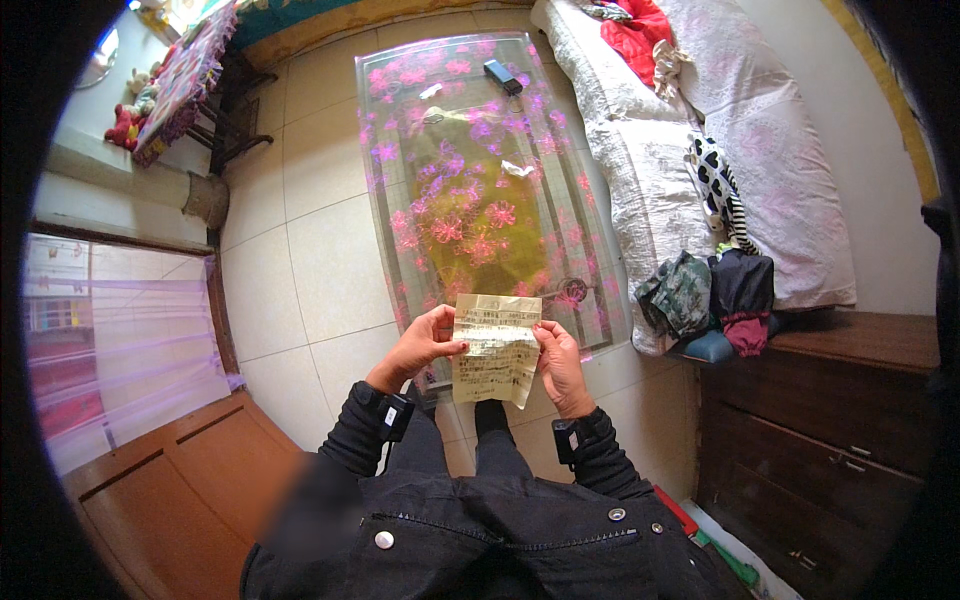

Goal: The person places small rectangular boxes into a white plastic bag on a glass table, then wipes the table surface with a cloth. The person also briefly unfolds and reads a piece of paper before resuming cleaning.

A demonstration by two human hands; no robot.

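A creased sheet of yellowish paper (495,375) is held up in front of my body, with lines of handwriting facing me. My left hand (421,345) pinches its left edge between thumb and fingers. The right edge is gripped by my right hand (561,367), thumb on the front and the other fingers largely behind it. Beyond the sheet stands a low glass table (390,217) under a clear cover printed with pink and purple flowers. On its top lie a dark blue box-shaped object (502,76) and two crumpled white pieces, one of them a tissue (517,169).
To the right is a sofa or bed (637,187) with white covers, a red garment (637,37) and a camouflage cloth (675,292) on it. A dark wooden drawer chest (810,420) stands at lower right. A brown door (187,465) is at lower left. Pale tiles (330,247) cover the floor.
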